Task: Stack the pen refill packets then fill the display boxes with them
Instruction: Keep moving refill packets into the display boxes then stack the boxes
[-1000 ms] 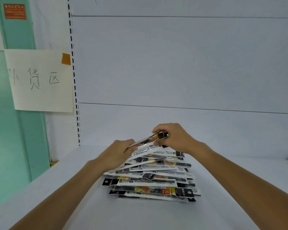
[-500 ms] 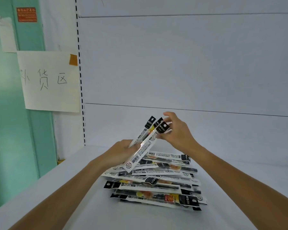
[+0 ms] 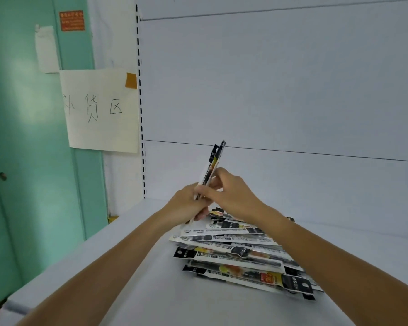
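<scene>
While the pile [image 3: 240, 257] of refill packets sits on the white shelf [image 3: 151, 290] in the lower middle and lower right of the frame, both hands are up at the centre with a small bunch [image 3: 213, 164] of packets stood nearly upright, black header ends on top and leaning a bit to the right. The left hand [image 3: 186, 204] is curled round the bottom part of the bunch. The right hand [image 3: 232, 196] comes in from the right and pinches it around the middle with thumb and fingers, so both are gripping the same bunch. Its lower end is right by the far, upper end of the pile, but I can't tell if it actually touches.

The pile is loose and fanned out, packets lying roughly left to right and overlapping, some showing barcodes and some yellow print.

On the left there's a teal door [image 3: 21, 161] with a red sticker [image 3: 71, 20] in the upper left of the frame. A paper sign [image 3: 99, 109] with handwritten characters hangs next to it, held by orange tape [image 3: 131, 80] at its top right corner. A slotted strip [image 3: 140, 114] runs down just right of the sign.
</scene>
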Demonstrator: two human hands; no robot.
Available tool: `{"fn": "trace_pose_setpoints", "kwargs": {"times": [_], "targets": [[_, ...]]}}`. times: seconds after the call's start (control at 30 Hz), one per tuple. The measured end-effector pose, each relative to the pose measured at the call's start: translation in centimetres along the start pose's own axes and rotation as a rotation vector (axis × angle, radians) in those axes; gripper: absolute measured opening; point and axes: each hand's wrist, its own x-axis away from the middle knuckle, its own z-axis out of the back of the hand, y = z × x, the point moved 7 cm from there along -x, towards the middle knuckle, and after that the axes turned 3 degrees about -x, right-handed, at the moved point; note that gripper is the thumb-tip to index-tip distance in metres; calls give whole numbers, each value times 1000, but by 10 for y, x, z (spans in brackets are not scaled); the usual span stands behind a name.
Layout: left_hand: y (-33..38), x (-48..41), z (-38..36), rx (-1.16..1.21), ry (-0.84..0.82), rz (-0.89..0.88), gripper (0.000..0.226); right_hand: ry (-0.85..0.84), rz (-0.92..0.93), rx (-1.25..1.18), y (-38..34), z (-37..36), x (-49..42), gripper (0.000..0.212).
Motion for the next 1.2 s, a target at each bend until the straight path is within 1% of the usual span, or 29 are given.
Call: {"fn": "trace_pose_setpoints", "kwargs": {"times": [0.1,0.17,0.2,0.27,0.3,0.33,0.37,0.4,0.43,0.47,0.5,0.53,0.57,0.6,0.63,0.67,0.7,0.73,0.8,0.83,0.87,0.9,0.93,1.0,1.03,1.07,1.13,1.2], "targets": [[-6,3,8,-103,67,68,14,72,33,16,-5,-5,-5,38],[-6,5,13,-204,103,59,6,67,5,-66,-7,-11,-9,39],[-4,7,13,-243,85,44,7,55,-9,-95,-8,-15,-11,38],[-1,13,7,-288,-34,25,25,40,21,-57,-14,-21,-12,28],[-2,16,6,-325,-99,37,35,44,70,8,-21,-21,-12,21],[-4,18,8,-384,-123,59,45,53,130,94,-26,-20,-13,15],[-6,20,17,-471,-78,75,48,60,187,191,-30,-18,-13,11],[-3,22,31,-554,45,56,44,67,233,281,-33,-15,-12,7],[4,27,46,-626,216,-10,34,66,266,362,-33,-12,-12,3],[18,34,60,-698,424,-152,24,52,282,429,-32,-10,-12,3],[33,44,65,-804,592,-344,21,19,278,495,-29,-9,-12,4],[46,53,62,-910,697,-528,25,-30,264,543,-24,-10,-11,6],[53,57,55,-997,720,-622,37,-83,237,565,-19,-12,-10,9],[52,50,47,-1076,632,-588,52,-137,211,575,-16,-14,-8,12],[49,41,38,-1162,501,-484,63,-180,187,591,-15,-18,-5,15],[42,33,30,-1247,369,-352,65,-212,178,620,-16,-22,-2,16],[37,28,24,-1293,275,-254,59,-238,181,647,-18,-27,1,18],[34,24,21,-1304,225,-203,47,-253,193,657,-21,-31,4,19],[29,21,20,-1244,180,-168,29,-273,174,629,-22,-33,9,18],[25,22,21,-1222,164,-159,26,-274,133,615,-21,-29,11,22],[19,23,24,-1200,156,-147,26,-251,91,598,-20,-20,14,32],[10,25,28,-1153,152,-120,27,-189,65,568,-19,-7,17,41],[1,26,34,-1085,152,-87,29,-90,53,503,-20,7,21,47],[-12,29,43,-922,156,-16,30,135,-5,250,-15,35,30,59],[-15,30,43,-849,163,-2,30,208,-59,108,-8,41,34,61],[-16,31,42,-805,167,-3,30,235,-114,1,-3,40,37,61],[-8,37,35,-810,163,-27,29,224,-182,-75,4,27,41,54],[5,43,25,-1003,153,-157,25,294,-167,-61,2,22,44,42]]}}
